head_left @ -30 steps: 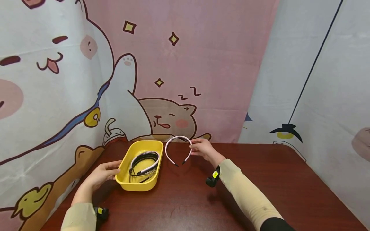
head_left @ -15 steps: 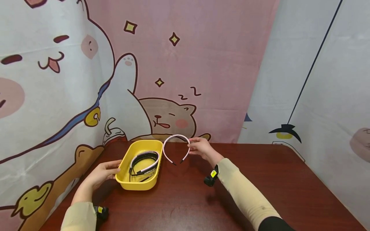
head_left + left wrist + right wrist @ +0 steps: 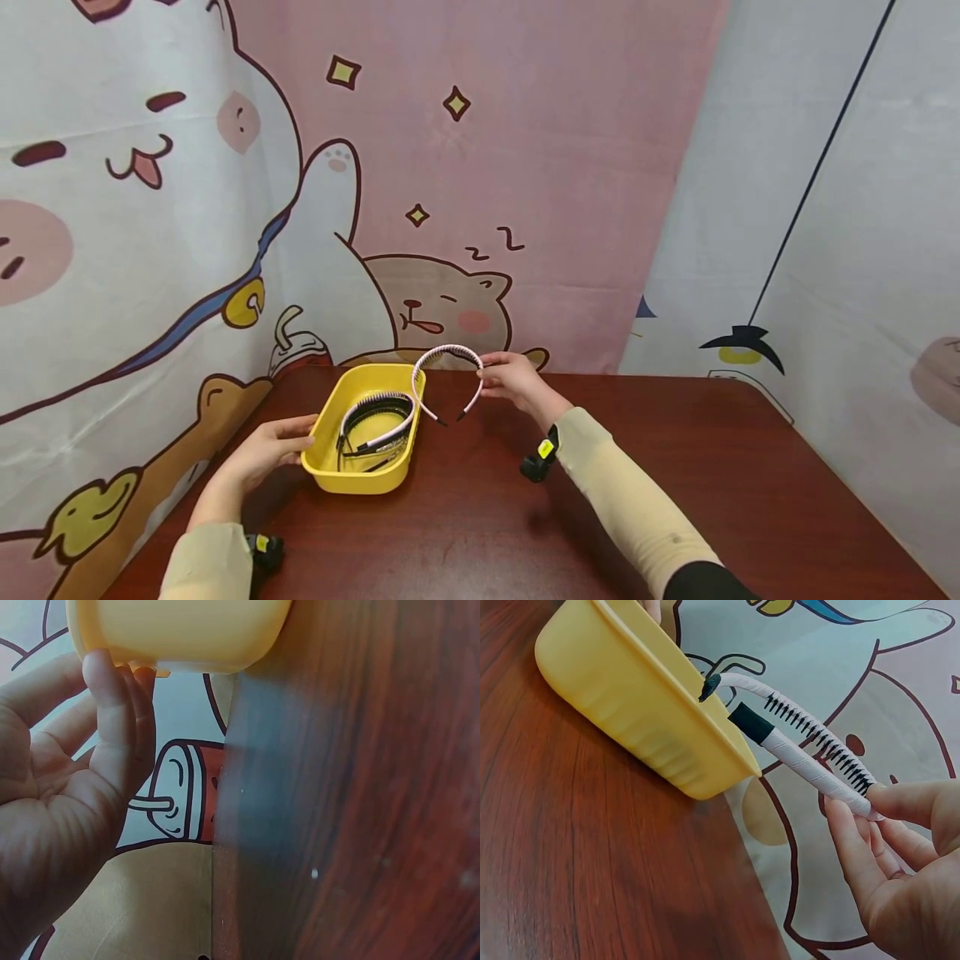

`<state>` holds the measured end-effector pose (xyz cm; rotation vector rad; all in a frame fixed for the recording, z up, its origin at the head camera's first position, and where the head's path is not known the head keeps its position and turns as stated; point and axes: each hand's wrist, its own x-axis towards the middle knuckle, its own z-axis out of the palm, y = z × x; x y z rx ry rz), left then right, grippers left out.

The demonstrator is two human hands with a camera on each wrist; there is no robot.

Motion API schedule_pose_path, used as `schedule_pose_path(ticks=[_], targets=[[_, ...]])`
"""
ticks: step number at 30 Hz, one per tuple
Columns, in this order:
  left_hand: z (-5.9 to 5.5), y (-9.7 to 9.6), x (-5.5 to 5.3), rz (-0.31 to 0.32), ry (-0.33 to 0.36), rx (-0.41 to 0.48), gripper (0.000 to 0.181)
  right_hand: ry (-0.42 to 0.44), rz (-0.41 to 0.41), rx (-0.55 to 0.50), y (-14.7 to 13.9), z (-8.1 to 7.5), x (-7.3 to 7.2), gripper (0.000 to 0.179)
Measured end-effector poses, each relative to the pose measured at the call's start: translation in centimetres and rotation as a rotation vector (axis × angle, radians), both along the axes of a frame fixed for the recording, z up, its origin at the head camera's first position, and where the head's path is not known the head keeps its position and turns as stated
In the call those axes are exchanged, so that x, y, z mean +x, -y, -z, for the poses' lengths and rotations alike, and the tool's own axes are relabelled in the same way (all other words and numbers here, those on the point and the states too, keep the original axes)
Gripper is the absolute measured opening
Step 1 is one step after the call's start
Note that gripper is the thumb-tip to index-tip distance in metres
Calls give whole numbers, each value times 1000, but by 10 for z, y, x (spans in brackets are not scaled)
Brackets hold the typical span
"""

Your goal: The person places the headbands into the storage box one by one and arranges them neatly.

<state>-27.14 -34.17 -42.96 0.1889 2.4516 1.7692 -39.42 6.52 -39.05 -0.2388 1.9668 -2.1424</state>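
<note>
My right hand (image 3: 517,383) pinches the side of a pale pink headband (image 3: 448,349), which has black teeth inside its arch and dark tips. In the right wrist view the headband (image 3: 821,776) is clear of the table, its tips near the rim of a yellow plastic basin (image 3: 667,697). My left hand (image 3: 266,454) grips the left rim of that basin (image 3: 352,483), with the thumb and fingers at its edge in the left wrist view. Inside the basin lie a second pale headband (image 3: 386,437), a black headband (image 3: 367,408) and thin dark pieces near the front.
Under the basin is a reddish-brown wooden table (image 3: 600,517). A cartoon-printed cloth (image 3: 570,208) hangs behind the table's far edge and along its left side. Both wrists wear small black cameras.
My right hand has carried the headband leftward, and its left side now overlaps the basin's right rim in the head view. The left hand and basin hold their place.
</note>
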Motion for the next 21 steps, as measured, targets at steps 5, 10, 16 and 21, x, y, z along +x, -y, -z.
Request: schedule_pose_path(ticks=[5,10,16,21], targets=[[-1,-1,0,-14,9,2,59,3,-9,-8,5,-3,0,39],[0,-2,1,-15,9,15,60,11,-19,-6,9,-4,1,39],[1,-3,1,-19,7,18,60,9,-19,-10,14,-6,2,40],[1,-3,1,-26,3,9,60,8,-24,-17,19,-6,2,36]])
